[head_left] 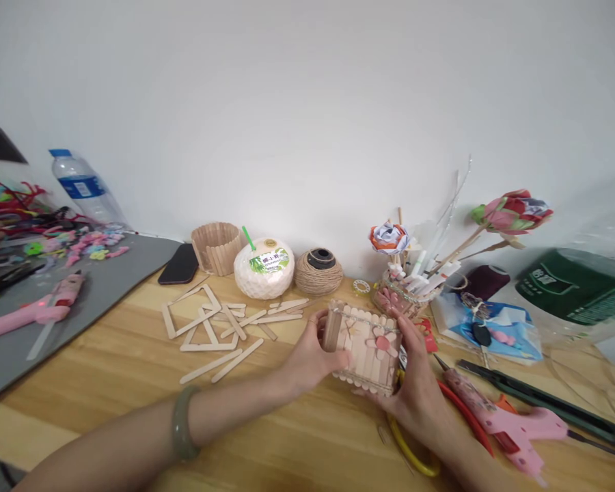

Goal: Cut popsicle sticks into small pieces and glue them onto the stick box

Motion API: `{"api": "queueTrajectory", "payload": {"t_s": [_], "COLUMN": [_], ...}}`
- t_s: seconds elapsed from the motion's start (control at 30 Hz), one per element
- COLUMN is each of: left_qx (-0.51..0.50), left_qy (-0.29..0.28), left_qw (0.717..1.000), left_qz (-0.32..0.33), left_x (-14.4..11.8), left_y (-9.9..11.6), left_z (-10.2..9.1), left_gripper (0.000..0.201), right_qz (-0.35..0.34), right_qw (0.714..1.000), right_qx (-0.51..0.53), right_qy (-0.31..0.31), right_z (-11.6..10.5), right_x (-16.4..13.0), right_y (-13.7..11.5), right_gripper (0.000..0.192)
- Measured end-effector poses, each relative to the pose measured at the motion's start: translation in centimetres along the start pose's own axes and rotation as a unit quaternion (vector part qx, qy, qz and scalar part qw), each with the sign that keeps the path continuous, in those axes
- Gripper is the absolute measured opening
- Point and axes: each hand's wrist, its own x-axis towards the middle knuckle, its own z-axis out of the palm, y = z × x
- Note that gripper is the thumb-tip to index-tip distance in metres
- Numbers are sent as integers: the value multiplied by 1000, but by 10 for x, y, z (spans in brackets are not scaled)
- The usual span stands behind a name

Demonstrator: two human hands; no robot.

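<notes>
A small box of craft sticks (363,347), dressed with paper flowers, sits just above the wooden table (133,369), near its middle. The left hand (310,359) clasps its left side, thumb on the front; the right hand (419,389) wraps the right side (both closed firmly on it). Loose craft sticks (225,331) lie to the left, a pink glue gun (502,420) to the right, and a twine ball (318,271) behind.
</notes>
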Motion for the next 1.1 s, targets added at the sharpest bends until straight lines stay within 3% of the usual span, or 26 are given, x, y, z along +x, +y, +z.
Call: {"api": "queueTrajectory", "payload": {"t_s": [0.13, 0.33, 0.5, 0.7, 0.83, 0.97, 1.03, 1.07, 1.1], "left_qx": [13, 37, 60, 73, 84, 111, 131, 141, 149], "left_qy": [-5, 39, 73, 71, 71, 79, 94, 103, 111], "left_qw": [1000, 998, 995, 994, 993, 987, 981, 978, 975], "left_qz": [-12, 14, 21, 29, 44, 84, 107, 116, 123], "left_x": [0, 7, 20, 22, 19, 18, 17, 17, 17], "left_y": [2, 8, 14, 16, 13, 9, 6, 4, 2], "left_z": [1, -12, -29, -31, -31, -33, -34, -34, -35], "left_gripper": [78, 77, 67, 65, 62, 67, 69, 66, 63], "right_qz": [8, 93, 87, 83, 73, 104, 105, 94, 85], "right_qw": [1000, 995, 995, 993, 996, 994, 987, 965, 950], "right_qx": [-5, 25, -29, -59, -40, 27, 120, 197, 223], "right_qy": [-11, -40, -45, -67, -36, 19, -23, -146, -199], "right_z": [0, 5, 8, 9, 2, -25, -43, -51, -58], "right_x": [-1, -4, -6, -9, -2, 3, -5, -12, -20], "right_y": [-2, -7, -3, -1, -1, -16, -36, -49, -63], "right_gripper": [102, 99, 86, 70, 60, 36, 31, 31, 27]}}
